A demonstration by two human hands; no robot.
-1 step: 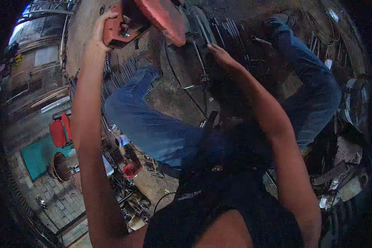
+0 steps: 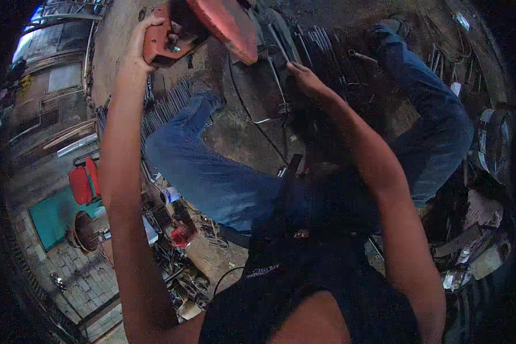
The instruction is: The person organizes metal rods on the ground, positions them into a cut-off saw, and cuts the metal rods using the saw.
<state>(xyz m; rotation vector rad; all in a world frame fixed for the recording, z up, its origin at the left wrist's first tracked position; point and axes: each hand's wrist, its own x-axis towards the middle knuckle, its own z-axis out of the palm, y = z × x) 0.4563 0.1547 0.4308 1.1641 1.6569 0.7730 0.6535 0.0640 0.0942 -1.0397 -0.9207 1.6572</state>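
Observation:
At the upper left, my left hand [image 2: 145, 41] is wrapped round the orange-red handle [image 2: 156, 46] of what looks like a cut-off saw. The saw's worn red blade guard [image 2: 226, 27] slants down to the right of the handle. The top of the machine runs out of the picture. My right hand [image 2: 305, 79] grips a thin grey metal bar [image 2: 279, 43] just right of the guard. Its upper end points away from me, and the fingers partly hide its near end.
Rows of metal rods lie on the floor by my left leg [image 2: 166, 109] and beyond my right hand [image 2: 321, 46]. A dark cable [image 2: 264, 133] crosses the floor between my legs. A red chair [image 2: 85, 180] and a basket [image 2: 83, 232] are at left.
The bar in my right hand has shifted slightly to the left, and the hand has moved a little with it. My left hand stays on the saw handle.

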